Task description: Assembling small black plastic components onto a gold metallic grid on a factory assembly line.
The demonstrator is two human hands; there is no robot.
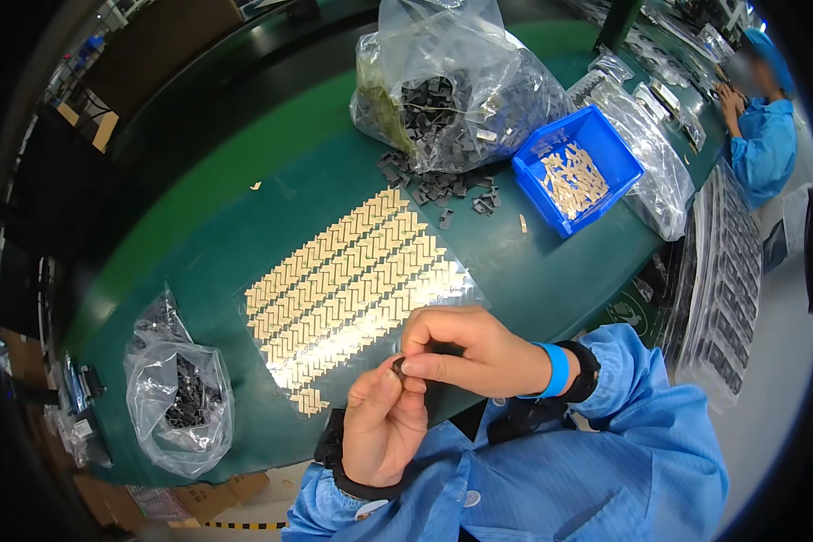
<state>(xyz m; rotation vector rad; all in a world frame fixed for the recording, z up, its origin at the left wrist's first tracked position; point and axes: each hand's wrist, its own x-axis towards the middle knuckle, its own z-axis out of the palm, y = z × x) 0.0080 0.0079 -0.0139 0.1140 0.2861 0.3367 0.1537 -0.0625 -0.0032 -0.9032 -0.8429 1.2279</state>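
My left hand (384,420) and my right hand (479,354) meet at the near edge of the table. Between their fingertips they pinch a small dark part (398,366), mostly covered by the fingers. Just beyond my hands lies a clear sheet (465,287) bearing rows of small beige L-shaped pieces (334,271) in a zigzag pattern. Loose black plastic parts (443,185) are heaped past its far end, in front of a large open clear bag (524,77) full of similar black parts.
A blue bin (619,149) with small gold-beige pieces stands at the right. At the left lies a smaller clear bag (144,388) of black parts. Stacked clear trays (718,298) stand beyond the table's right edge. A person in blue (768,144) works at the far right.
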